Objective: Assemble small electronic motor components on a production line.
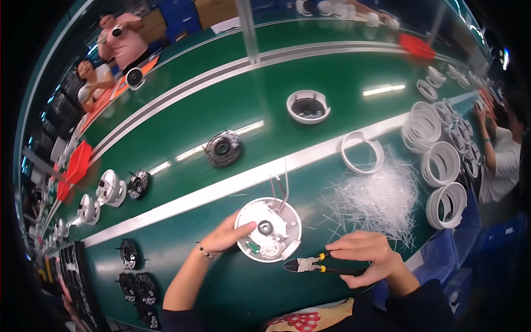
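Observation:
My left hand (227,233) grips a round white housing (287,221) by its left edge, thumb on its inner face. Inside the housing sit a dark-ringed hub, a small green circuit board (252,247) and a white gear-like part; thin wires (285,191) rise from its top. In my right hand (365,254) is a pair of diagonal cutting pliers (303,265) with black and yellow handles, the handles spread apart. The plier jaws lie just below the housing's lower right edge, apart from it. A bead bracelet circles my left wrist.
A heap of clear plastic strips (384,193) lies right of the housing, with a white ring (344,152) behind it. Stacked white rings (446,206) stand farther right. Black round parts (128,254) lie at left. A green conveyor (254,133) carries parts; other people sit around it.

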Motion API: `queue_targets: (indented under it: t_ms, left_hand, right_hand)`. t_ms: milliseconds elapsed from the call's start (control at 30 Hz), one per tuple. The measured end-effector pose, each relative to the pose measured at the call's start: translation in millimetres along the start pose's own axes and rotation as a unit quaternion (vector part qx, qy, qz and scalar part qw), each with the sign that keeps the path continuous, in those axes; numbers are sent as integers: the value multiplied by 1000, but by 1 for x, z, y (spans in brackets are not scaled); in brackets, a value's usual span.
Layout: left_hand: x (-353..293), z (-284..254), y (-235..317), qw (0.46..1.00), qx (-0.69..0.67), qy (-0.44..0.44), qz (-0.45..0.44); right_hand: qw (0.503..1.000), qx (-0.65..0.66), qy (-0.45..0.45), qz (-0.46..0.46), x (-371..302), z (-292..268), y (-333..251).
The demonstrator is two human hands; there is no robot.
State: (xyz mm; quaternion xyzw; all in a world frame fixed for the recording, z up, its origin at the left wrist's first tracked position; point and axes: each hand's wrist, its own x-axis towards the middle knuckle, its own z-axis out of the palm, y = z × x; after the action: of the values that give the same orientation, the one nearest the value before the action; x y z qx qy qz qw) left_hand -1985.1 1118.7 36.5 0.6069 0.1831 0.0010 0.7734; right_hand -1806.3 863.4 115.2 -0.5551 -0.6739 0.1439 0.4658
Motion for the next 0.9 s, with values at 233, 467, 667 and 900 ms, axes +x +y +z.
queue_targets:
  t_ms: [233,467,667,900]
  left_hand:
    - [15,-25,38,964,-213,152,37]
    - [100,-173,85,889,-213,363,181]
    - [127,-194,70,851,-227,450,147]
    - [134,-109,5,662,439,544,269]
  right_hand:
    - [999,16,-45,1,9,16,-1]
    - [985,-87,-151,-3,-26,80,9]
    - [970,-111,-215,-34,-35,102,21]
    - [898,-386,195,81,32,-25,89]
